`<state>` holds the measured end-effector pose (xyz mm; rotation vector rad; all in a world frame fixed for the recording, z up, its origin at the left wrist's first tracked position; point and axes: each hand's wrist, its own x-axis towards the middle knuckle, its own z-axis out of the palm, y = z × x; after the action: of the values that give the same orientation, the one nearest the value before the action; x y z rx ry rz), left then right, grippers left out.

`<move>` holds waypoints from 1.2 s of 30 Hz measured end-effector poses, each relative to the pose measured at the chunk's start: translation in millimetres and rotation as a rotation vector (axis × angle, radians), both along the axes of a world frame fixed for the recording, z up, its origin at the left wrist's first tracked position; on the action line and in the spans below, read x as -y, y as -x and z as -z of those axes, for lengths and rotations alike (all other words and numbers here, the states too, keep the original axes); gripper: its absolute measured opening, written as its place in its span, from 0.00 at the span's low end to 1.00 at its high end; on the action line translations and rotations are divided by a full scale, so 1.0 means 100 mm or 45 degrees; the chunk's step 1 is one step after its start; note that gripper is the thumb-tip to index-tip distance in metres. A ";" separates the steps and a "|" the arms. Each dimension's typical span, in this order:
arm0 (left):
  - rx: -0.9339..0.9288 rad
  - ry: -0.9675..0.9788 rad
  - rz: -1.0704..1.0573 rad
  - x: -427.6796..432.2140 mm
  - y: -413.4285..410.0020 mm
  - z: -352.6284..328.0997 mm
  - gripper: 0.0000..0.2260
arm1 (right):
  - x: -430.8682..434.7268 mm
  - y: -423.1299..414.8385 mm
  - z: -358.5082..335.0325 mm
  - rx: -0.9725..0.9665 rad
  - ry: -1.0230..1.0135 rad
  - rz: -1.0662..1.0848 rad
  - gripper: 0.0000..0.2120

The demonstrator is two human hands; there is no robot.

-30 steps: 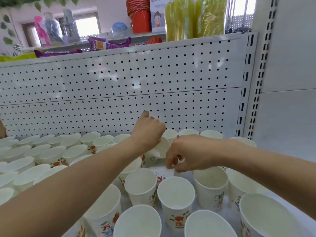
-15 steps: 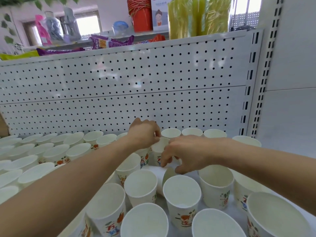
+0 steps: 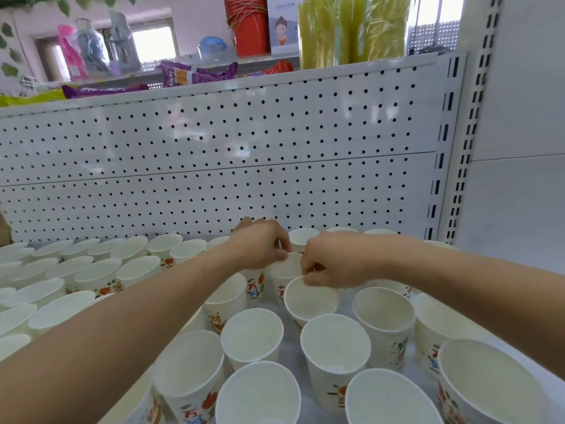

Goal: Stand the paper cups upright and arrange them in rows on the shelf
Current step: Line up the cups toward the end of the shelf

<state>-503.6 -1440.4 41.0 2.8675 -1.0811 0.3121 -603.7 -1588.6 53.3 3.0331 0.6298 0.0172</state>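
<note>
Your left hand (image 3: 260, 244) pinches the rear cup (image 3: 282, 266) by its rim. Your right hand (image 3: 334, 261) pinches the near cup (image 3: 312, 301) (upright, among others) likewise.

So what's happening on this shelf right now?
A person is sorting paper cups on a white shelf. The right hand pinches the rim of a middle cup. The left hand grips the rim of the cup behind it. The other cups stand upright in loose rows.
</note>
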 end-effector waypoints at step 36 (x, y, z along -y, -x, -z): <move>-0.359 0.100 0.551 0.73 0.40 -0.19 0.10 | 1.94 0.09 0.37 0.023 -0.760 0.634 0.20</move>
<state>-543.3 -1513.2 60.0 2.4227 -1.5345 -0.0716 -613.0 -1783.0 16.0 3.6560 -0.1957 0.2570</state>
